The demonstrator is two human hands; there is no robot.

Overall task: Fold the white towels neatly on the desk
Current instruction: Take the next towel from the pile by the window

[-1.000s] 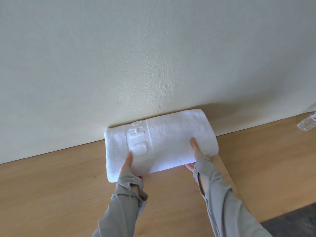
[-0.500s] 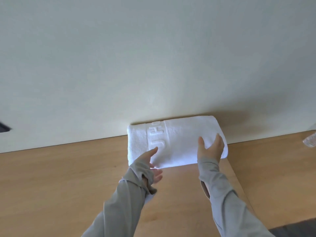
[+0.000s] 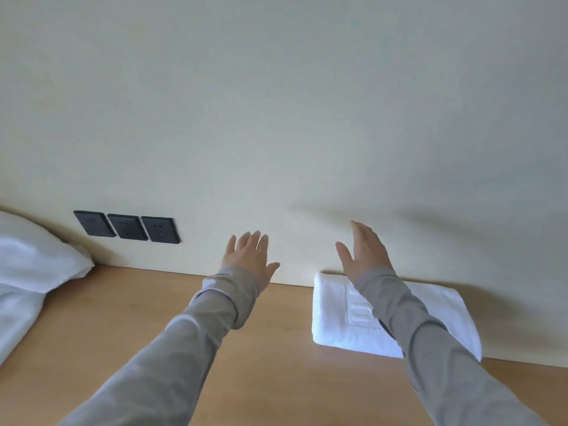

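The folded towel [image 3: 335, 321] lay on the desk [image 3: 276, 370] against the wall [image 3: 276, 118]. The left hand [image 3: 250, 256] and right hand [image 3: 364, 256] hovered spread and empty. Soft and light, it looked best gripped by its folded edges

Long light-grey sleeves of smooth, close-fitting fabric cover both arms; the left sleeve [image 3: 190, 342] bunches in soft folds at its cuff; the right sleeve [image 3: 424, 339] creases along its length; left hand [image 3: 250, 256] and right hand [image 3: 364, 256] are bare.

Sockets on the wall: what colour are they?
The sockets are dark grey, almost black; the head view shows them best.
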